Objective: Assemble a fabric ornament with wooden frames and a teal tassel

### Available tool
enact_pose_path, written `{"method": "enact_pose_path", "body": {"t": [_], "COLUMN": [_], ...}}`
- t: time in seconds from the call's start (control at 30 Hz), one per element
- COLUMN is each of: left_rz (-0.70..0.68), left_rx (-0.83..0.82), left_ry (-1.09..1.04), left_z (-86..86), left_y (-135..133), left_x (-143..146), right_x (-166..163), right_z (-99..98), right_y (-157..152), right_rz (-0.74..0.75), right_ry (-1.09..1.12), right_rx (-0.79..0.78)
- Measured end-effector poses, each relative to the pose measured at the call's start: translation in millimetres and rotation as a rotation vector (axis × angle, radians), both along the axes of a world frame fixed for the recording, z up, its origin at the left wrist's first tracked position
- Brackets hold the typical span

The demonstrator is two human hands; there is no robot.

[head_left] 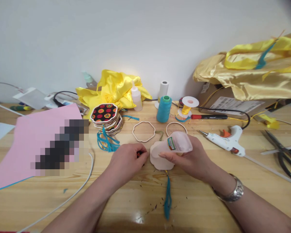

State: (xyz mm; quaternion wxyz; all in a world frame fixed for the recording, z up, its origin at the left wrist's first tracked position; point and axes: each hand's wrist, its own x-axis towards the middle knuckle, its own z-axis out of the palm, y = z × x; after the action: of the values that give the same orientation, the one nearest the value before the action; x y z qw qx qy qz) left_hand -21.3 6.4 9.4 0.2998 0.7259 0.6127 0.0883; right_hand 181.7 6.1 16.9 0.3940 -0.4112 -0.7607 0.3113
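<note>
My right hand is wrapped round a translucent squeeze bottle with a green label, tilted with its base up to the right. The bottle is over a pale scalloped plaque lying on the table; its tip is hard to make out. From the plaque's lower edge a blue tassel trails toward me. Left of it, my left hand is closed, thumb and fingers pinching a small dark piece with red, mostly hidden. Just beyond lie a scalloped wooden frame and a round ring.
Patterned plaques are stacked at left with blue tassels. Blue thread, a yellow spool and a marker stand or lie behind. At right are a glue gun and black scissors; a pink sheet lies left.
</note>
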Motion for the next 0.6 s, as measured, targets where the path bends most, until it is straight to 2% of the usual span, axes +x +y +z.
{"method": "enact_pose_path", "body": {"t": [0.27,0.5,0.6], "left_rz": [-0.006,-0.008,-0.015], "left_rx": [0.000,0.008,0.016], "left_ry": [0.018,0.013,0.004], "left_z": [0.9,-0.1,-0.4], "left_y": [-0.1,-0.1,-0.6], "left_x": [2.2,2.8,2.2], "right_x": [1.3,0.3,0.6], "right_z": [0.3,-3.5,-3.4], "right_y": [-1.7,2.3,2.5], "right_rz": [0.091,-0.039,-0.048], "right_ry": [-0.018,0.009,0.004], "right_rx": [-0.088,-0.028,-0.020]}}
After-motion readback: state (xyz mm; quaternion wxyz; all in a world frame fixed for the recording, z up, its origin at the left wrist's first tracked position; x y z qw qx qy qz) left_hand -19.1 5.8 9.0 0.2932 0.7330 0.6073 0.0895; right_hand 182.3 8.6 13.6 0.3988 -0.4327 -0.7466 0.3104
